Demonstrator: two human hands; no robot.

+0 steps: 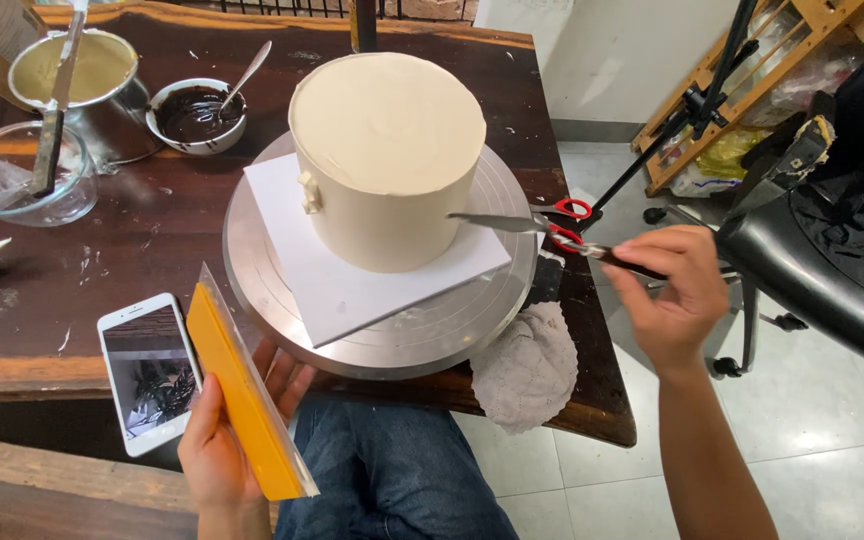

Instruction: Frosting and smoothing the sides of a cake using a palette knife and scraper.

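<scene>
**cakefan:** ok so what's each hand doing here?

**turntable_guy:** The right hand [674, 292] sits at about 3 o'clock from the cake [389, 160], fingers curled tight round the dark handle of a palette knife [512, 224]. The blade lies roughly level, with its tip touching the cake's side low down on the 3 o'clock face. The left hand [220, 440] is down at 7 o'clock, just off the table edge, fingers wrapped round the back of an orange scraper [244, 390] with a clear edge, held on a slant and not touching the cake.

**cakefan:** and the cake itself?

**turntable_guy:** Tall, round, cream-coloured, smooth all over apart from a small blob of icing on its 9 o'clock side. It stands on a white square board [337, 285], which rests on a round metal turntable [422, 335] on the dark wooden table [142, 250].

**cakefan:** anything else around?

**turntable_guy:** A phone [148, 370] is just beside the left hand. A bowl of chocolate [195, 115] with a spoon is at 10 o'clock, with a metal pot [77, 75] and glass bowl [12, 180] further out. Red-handled scissors [570, 222] lie under the knife, and there's a crumpled cloth [529, 365] at 5 o'clock.
</scene>
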